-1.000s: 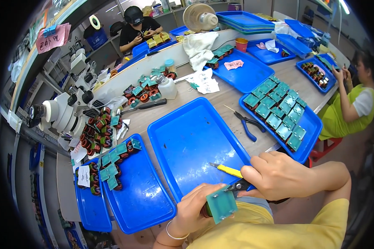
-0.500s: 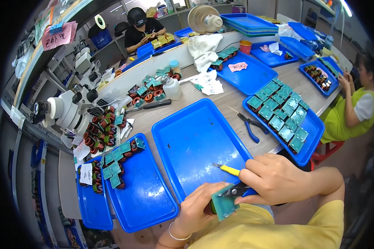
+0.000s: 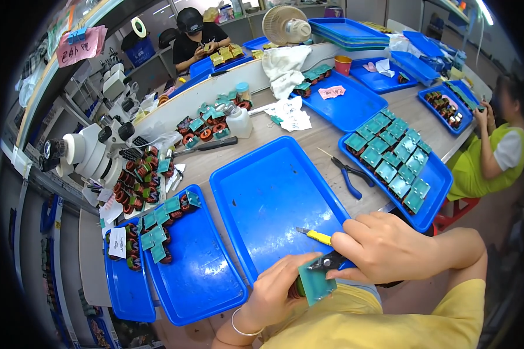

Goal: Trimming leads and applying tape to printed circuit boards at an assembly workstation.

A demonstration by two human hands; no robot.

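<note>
Grasping a green circuit board [image 3: 320, 285] in the left hand [image 3: 272, 292], tilted, with a wound coil [image 3: 297, 289] behind it, partly hidden by the fingers. Gripping with the right hand [image 3: 385, 245] a plier-like tool [image 3: 326, 262] of dark head and blue handle and, in the same closed fist, a yellow utility knife [image 3: 319, 236], blade bared and pointing left. Observed the tool head over the board's upper part; unable to tell exact contact from this angle. Located the held board just off the near end of a large blue tray [image 3: 262, 203], close to the yellow garment [image 3: 384, 323]. Noted on the left a second blue tray [image 3: 206, 273], with green-topped coil assemblies [image 3: 157, 224] along its far and left sides, and beside it a narrower blue tray [image 3: 131, 296] with a white paper slip [image 3: 117, 243] over more coils. Found on the right another blue tray [image 3: 434, 180], bearing rows of green-topped units [image 3: 390, 157], and near it, on the tabletop [image 3: 317, 138], blue-handled pliers [image 3: 350, 185], handles spread.
</note>
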